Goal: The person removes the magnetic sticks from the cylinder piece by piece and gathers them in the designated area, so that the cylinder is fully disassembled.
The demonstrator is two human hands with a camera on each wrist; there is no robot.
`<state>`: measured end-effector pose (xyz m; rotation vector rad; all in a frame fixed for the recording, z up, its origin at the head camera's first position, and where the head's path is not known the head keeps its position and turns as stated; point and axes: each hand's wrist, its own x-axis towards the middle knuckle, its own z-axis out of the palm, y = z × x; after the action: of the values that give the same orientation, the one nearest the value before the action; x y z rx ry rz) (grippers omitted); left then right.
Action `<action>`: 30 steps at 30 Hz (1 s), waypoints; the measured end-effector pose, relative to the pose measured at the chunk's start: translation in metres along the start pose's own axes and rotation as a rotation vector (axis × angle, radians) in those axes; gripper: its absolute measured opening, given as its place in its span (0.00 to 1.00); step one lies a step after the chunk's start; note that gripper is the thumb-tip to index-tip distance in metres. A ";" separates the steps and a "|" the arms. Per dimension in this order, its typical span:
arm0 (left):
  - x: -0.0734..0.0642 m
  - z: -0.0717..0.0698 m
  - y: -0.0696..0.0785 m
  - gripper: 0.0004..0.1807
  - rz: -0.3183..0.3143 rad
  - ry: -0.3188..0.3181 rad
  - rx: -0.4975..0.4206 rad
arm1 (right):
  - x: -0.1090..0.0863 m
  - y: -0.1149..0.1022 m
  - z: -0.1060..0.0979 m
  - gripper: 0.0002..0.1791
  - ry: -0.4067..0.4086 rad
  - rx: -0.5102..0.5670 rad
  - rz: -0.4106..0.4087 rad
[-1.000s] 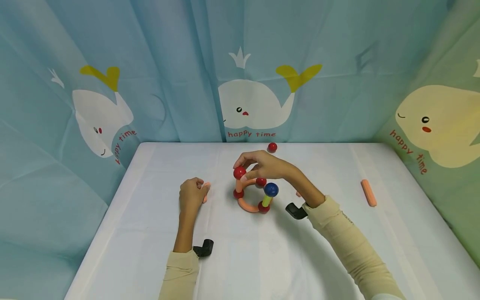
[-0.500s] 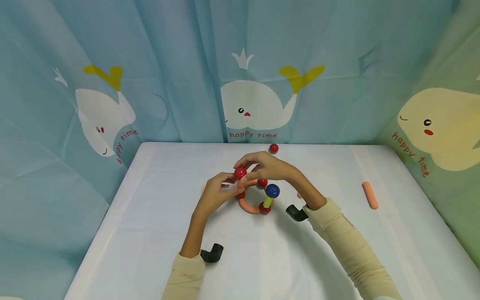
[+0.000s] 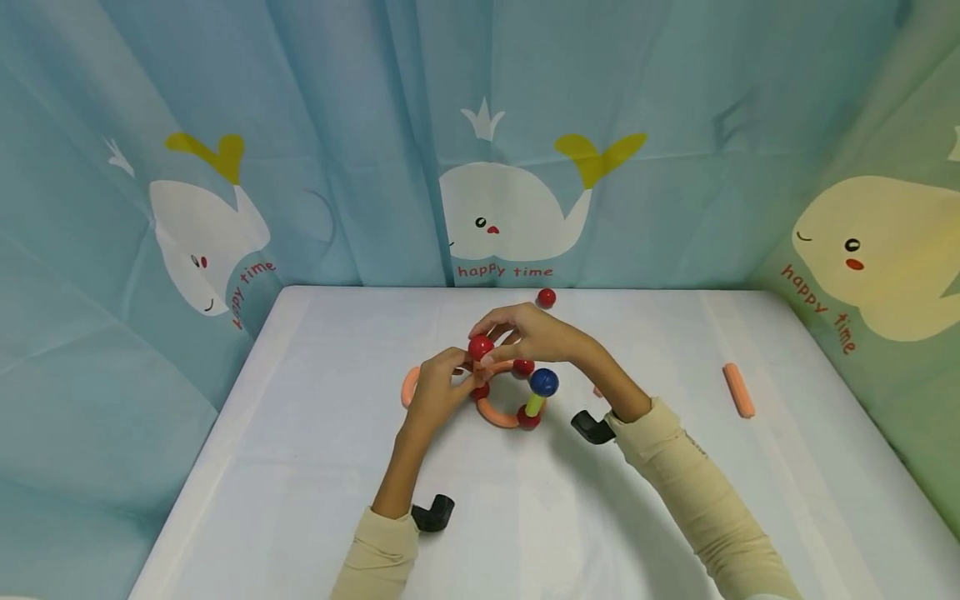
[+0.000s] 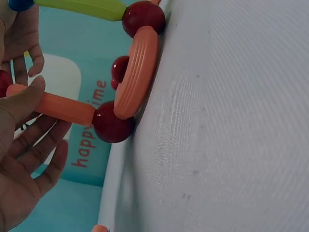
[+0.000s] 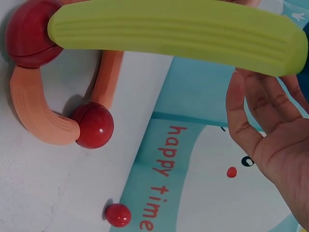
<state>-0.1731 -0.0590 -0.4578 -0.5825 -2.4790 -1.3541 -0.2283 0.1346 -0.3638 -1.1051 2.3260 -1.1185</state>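
Curved orange pieces joined by red balls form a ring [image 3: 497, 415] lying on the table. From its left side an orange rod [image 4: 67, 108] stands up, topped by a red ball [image 3: 481, 347]. My left hand [image 3: 437, 390] pinches that rod between thumb and fingers. My right hand [image 3: 534, 333] holds the top red ball from above, thumb in front and fingers behind. A yellow-green rod [image 5: 174, 31] rises from another red ball [image 3: 528, 417] of the ring and carries a blue ball [image 3: 543, 382]. Hands partly cover the ring's far left side.
A curved orange piece [image 3: 408, 387] lies left of my left hand. One loose red ball [image 3: 547, 297] sits near the table's back edge. A straight orange rod [image 3: 738, 390] lies far right, and a small orange end [image 3: 597, 391] shows beside my right forearm. Curtains [image 3: 360, 167] hang behind the table [image 3: 300, 467].
My left hand has left the curved orange piece, moved right, and now pinches the upright orange rod. My right hand stays on the top red ball.
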 end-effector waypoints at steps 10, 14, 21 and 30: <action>0.000 0.002 0.000 0.08 0.060 0.052 0.078 | 0.001 0.000 0.000 0.20 0.006 -0.015 -0.029; 0.000 0.001 0.000 0.07 0.064 0.056 0.080 | 0.002 -0.001 0.000 0.19 0.014 -0.002 -0.040; 0.000 0.000 0.000 0.07 0.080 0.052 0.059 | 0.000 -0.003 -0.002 0.18 0.026 0.008 -0.054; 0.000 -0.002 0.000 0.08 0.076 0.066 0.053 | -0.001 -0.009 -0.008 0.17 0.061 0.021 -0.036</action>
<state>-0.1734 -0.0609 -0.4566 -0.6034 -2.4074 -1.2557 -0.2281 0.1359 -0.3521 -1.1238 2.3441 -1.2032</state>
